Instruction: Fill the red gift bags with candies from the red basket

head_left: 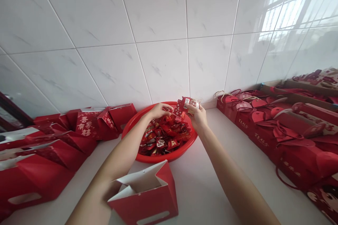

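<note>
A red plastic basket (129, 146) holds a heap of small wrapped candies (161, 142), mostly in red wrappers. Above its far right side, my right hand (198, 116) grips several wrapped candies (190, 104), some red and some cream with red print. My left hand (158, 111) is over the back of the basket, its fingers closed on a small red wrapped candy (169, 108), partly hidden by the fingers. In front of the basket, between my forearms, stands a red paper gift box (148, 202) with its top open and white inner walls.
Open red gift boxes (50, 168) crowd the left side, with closed ones (88, 123) behind. Filled red boxes (264, 140) with cord handles line the right, beside cardboard cartons (298, 91). A white tiled wall (163, 66) rises behind the white countertop (200, 190).
</note>
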The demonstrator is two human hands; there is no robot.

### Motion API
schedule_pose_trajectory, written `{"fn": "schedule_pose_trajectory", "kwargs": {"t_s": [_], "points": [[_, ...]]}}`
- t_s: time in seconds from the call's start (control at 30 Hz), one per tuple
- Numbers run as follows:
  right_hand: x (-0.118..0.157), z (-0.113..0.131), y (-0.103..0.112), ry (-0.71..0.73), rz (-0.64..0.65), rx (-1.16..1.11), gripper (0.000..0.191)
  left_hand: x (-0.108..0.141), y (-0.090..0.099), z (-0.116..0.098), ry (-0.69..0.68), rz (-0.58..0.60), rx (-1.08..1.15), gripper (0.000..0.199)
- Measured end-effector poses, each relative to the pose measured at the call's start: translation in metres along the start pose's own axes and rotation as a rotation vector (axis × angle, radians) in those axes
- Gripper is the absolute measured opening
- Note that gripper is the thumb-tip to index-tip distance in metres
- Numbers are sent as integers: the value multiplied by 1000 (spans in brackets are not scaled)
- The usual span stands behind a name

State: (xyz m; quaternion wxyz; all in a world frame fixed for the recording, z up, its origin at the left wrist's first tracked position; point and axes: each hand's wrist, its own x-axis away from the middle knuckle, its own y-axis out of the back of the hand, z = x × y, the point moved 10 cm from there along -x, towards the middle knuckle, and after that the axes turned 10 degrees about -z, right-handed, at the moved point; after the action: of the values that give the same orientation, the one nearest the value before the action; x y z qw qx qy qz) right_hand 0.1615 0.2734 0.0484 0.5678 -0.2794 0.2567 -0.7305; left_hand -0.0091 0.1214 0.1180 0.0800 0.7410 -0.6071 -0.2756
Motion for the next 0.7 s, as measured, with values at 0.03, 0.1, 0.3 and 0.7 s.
{"fn": "schedule_pose_trajectory", "kwargs": {"t_s": [0.03,0.1,0.3,0.7], "points": [[-1,0,0,6,3,8,25,0,2,3,-3,-4,30,51],[-2,-1,1,18,11,28,26,0,8,14,-13,-24,91,53],[-3,0,0,27,28,28,25,-32,9,53,-35,2,60,46],[2,2,0,-4,-1,8,22,-175,-66,91,28,210,-146,25]]}}
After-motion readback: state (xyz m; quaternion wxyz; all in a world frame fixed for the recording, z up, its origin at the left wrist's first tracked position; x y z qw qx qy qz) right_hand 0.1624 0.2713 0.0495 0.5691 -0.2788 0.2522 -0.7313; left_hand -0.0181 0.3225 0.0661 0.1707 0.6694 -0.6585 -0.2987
